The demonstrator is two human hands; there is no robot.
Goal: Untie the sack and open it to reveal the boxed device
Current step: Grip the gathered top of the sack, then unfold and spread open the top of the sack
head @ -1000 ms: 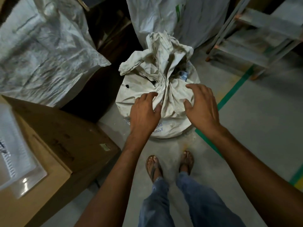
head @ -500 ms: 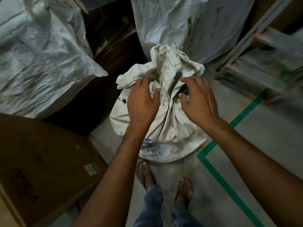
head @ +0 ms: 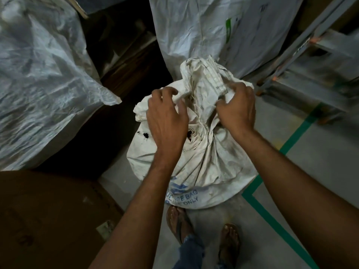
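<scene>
A large crinkled white woven-plastic bag (head: 44,84) fills the far left, and a brown cardboard box (head: 48,216) sits below it at the near left. To the right of these, in the middle of the scene, the dirty white cloth sack (head: 209,167) stands on the grey concrete floor (head: 320,181). Its neck is gathered and twisted into a bunch at the far side, and blue printed letters reading "BAG" and "ONLY" show on its near side. 2 small dark holes mark its left flank.

The left hand (head: 167,121) lies on the left of the bunched neck, its fingers curled over a loose fold of cloth and its thumb stretched apart toward the twist. The right hand (head: 238,109) is on the right of the neck, pinching the gathered cloth between thumb and curled fingers.

A second tall white woven bag (head: 204,30) leans just behind the sack. Near the viewer, 2 feet in brown sandals (head: 177,222) stand beside the sack's near edge. A strip of green floor tape (head: 297,136) runs along the right, and a grey metal rack (head: 310,61) stands at the far right.
</scene>
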